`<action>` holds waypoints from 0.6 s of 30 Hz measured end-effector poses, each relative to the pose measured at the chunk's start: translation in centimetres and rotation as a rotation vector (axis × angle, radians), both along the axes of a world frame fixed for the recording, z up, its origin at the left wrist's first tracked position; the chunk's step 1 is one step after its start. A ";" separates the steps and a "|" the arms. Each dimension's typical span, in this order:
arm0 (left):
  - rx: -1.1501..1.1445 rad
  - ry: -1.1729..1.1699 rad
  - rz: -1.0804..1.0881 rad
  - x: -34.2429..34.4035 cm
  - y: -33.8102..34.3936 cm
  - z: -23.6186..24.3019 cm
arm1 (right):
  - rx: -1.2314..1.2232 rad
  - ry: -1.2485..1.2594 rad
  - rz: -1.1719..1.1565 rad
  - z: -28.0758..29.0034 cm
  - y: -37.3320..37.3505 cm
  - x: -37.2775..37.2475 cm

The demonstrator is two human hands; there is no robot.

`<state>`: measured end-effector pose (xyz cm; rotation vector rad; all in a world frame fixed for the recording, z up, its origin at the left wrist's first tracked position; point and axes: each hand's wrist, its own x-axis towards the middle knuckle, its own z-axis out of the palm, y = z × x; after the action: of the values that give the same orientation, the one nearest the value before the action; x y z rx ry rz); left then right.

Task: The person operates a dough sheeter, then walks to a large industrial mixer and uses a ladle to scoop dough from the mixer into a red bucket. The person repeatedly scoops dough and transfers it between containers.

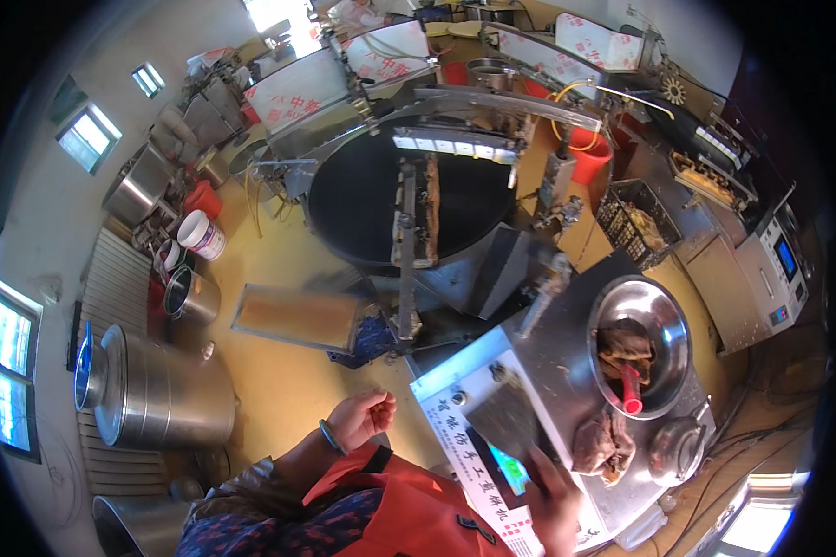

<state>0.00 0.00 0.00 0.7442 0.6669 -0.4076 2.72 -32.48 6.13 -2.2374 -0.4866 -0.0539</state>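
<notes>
My left hand (362, 420), with a bluish band at the wrist, hovers in front of my red apron (395, 506). Its fingers are curled in, and nothing shows in them. My right hand (555, 501) reaches over a white control box (450, 436), its fingers stretched toward a small lit screen (509, 469). Whether a fingertip touches the screen I cannot tell. Beyond the box lies a large round black griddle (353, 200), with a metal spreader arm (406, 223) across it.
On the metal table at right stand a steel bowl (673, 371) holding brown cloth and a red-handled tool, a crumpled cloth (604, 446) and a metal kettle (675, 452). A rectangular tray (297, 316) sits left of the griddle. Large steel pots (172, 390) line the left wall.
</notes>
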 end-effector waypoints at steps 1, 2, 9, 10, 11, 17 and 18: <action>0.007 -0.003 0.023 0.0 1.4 -0.1 | -0.006 0.002 0.009 0.0 1.5 0.1; 0.026 0.007 0.049 0.2 3.0 -0.2 | -0.006 -0.077 0.017 -1.8 5.9 2.4; -0.017 -0.027 0.263 3.9 18.0 -0.9 | -0.584 0.001 0.271 -10.1 32.7 20.5; -0.021 -0.031 0.281 4.8 20.6 -1.0 | -0.676 0.006 0.341 -11.4 35.4 22.5; -0.007 -0.051 0.317 5.3 23.1 -1.0 | -0.799 0.043 0.416 -12.8 37.5 23.8; 0.027 -0.071 0.425 8.4 33.0 0.6 | -0.810 0.053 0.335 -15.0 41.8 29.6; 0.031 -0.039 0.426 8.8 33.6 0.7 | -0.831 0.054 0.348 -14.9 42.8 30.0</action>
<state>8.81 33.63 0.68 0.6166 0.7738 0.0072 32.69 10.35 -8.80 -2.8934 -0.9950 0.4674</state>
